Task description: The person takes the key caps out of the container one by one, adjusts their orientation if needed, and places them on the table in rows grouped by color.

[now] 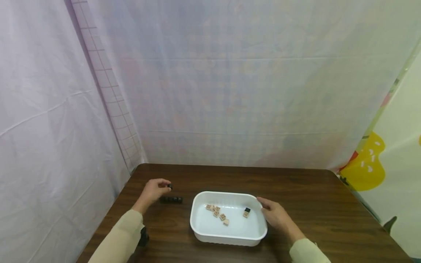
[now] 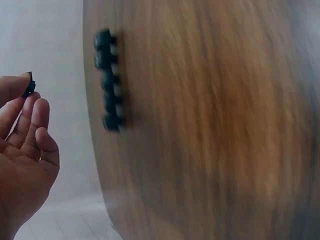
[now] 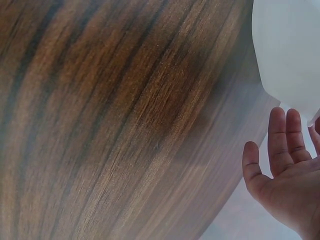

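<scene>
My left hand pinches a small black block between thumb and fingertips above the left side of the table. Below it lies a row of several black blocks, standing end to end on the wood; the left wrist view shows them blurred. My right hand holds the right rim of a white plastic tray, its other fingers loosely extended. Inside the tray are several small light wooden blocks with dark marks, grouped at left. Another wooden block touches a black block at right.
The dark brown wooden table has a far edge near a pale hanging curtain. Another white curtain hangs at the left. A white sheet with a yellow shape hangs at the right.
</scene>
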{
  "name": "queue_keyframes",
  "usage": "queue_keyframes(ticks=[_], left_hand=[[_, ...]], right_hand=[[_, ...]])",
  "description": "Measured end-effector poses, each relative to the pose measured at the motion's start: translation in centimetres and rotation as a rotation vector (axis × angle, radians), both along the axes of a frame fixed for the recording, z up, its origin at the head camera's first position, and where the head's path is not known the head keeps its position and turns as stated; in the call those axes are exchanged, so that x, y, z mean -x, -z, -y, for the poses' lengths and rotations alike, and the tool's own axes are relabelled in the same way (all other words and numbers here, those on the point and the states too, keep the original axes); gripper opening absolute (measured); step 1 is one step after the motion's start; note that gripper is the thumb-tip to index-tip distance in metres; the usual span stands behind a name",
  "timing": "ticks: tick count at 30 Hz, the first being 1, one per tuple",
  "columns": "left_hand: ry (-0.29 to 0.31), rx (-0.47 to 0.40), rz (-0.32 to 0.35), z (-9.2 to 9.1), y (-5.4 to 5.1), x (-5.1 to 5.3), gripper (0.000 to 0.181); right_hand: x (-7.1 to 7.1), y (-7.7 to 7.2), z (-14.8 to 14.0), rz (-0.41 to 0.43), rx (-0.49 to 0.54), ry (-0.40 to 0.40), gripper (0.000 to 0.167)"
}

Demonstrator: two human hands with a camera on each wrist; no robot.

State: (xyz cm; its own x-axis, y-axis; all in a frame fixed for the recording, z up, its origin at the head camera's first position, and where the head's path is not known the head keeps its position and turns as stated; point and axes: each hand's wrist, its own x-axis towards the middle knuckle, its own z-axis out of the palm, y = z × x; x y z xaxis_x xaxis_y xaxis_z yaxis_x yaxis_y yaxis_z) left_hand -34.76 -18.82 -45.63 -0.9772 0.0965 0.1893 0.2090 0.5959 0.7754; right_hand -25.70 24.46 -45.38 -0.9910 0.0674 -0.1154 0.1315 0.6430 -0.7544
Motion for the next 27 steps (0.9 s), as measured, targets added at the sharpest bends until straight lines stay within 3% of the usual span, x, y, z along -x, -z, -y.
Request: queue_keyframes(ticks=[14, 27], left_hand=[[-0.07, 0.127, 0.035, 4.6, 2.2, 0.2, 0.021], [-0.014, 0.227, 0.082, 5.2, 3.5, 0.5, 0.018]], right_hand=[[0.1, 0.1, -0.1, -0.007, -0.002, 0.003, 0.046], [0.1, 0.1, -0.1, -0.016, -0.016, 0.004, 0.045]])
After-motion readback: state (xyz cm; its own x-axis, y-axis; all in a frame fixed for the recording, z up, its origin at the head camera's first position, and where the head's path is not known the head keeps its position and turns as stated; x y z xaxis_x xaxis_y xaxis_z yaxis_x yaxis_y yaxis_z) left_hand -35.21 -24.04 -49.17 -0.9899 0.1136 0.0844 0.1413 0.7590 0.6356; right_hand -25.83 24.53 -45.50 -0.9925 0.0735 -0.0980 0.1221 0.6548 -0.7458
